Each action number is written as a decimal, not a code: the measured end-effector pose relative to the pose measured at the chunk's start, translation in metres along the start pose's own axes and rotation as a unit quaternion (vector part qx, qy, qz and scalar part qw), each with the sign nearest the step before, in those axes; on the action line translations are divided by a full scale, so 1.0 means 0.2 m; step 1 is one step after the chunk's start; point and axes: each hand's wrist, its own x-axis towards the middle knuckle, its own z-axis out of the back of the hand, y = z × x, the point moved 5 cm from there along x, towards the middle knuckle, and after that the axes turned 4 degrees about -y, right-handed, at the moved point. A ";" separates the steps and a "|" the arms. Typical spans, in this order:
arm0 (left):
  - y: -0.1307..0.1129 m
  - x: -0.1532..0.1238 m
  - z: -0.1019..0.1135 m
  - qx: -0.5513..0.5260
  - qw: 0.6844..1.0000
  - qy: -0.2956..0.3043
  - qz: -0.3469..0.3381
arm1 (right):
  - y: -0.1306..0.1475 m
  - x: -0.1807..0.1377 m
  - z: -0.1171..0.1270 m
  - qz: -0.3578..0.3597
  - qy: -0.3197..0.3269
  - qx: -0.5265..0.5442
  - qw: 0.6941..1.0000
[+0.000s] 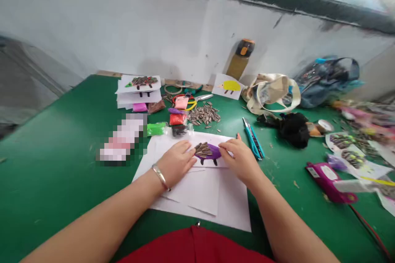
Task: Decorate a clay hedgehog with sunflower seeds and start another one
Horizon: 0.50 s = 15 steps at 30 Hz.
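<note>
A purple clay hedgehog shape (210, 151) studded with sunflower seeds lies on a white card (197, 191) in front of me. My left hand (175, 162), with a silver bracelet on the wrist, rests flat on the paper, fingers stretched toward the seed-covered end. My right hand (240, 159) sits at the other end of the shape, its fingertips pinched against the purple clay. I cannot make out whether a seed is between them.
A pile of sunflower seeds (204, 114), small clay bags (177, 119), a teal utility knife (253, 138), scissors (200, 98), finished cards (138, 88), a yellow clay card (228, 86), a bottle (240, 59), bags (327, 78) and a purple box (327, 176) lie on the green table (55, 164).
</note>
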 end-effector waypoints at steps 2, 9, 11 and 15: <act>0.00 -0.01 -0.01 0.009 1.000 0.000 0.001 | -0.01 0.00 -0.01 0.001 -0.002 -0.004 1.000; 0.00 -0.02 0.01 -0.001 1.000 0.023 0.018 | -0.02 0.00 -0.02 0.006 -0.001 -0.002 1.000; 0.00 -0.03 0.01 -0.008 0.999 0.029 0.026 | -0.03 0.01 -0.02 0.002 -0.002 0.000 1.000; 0.01 -0.03 0.01 -0.011 0.999 0.039 0.030 | -0.03 0.01 -0.03 -0.005 0.001 0.000 1.000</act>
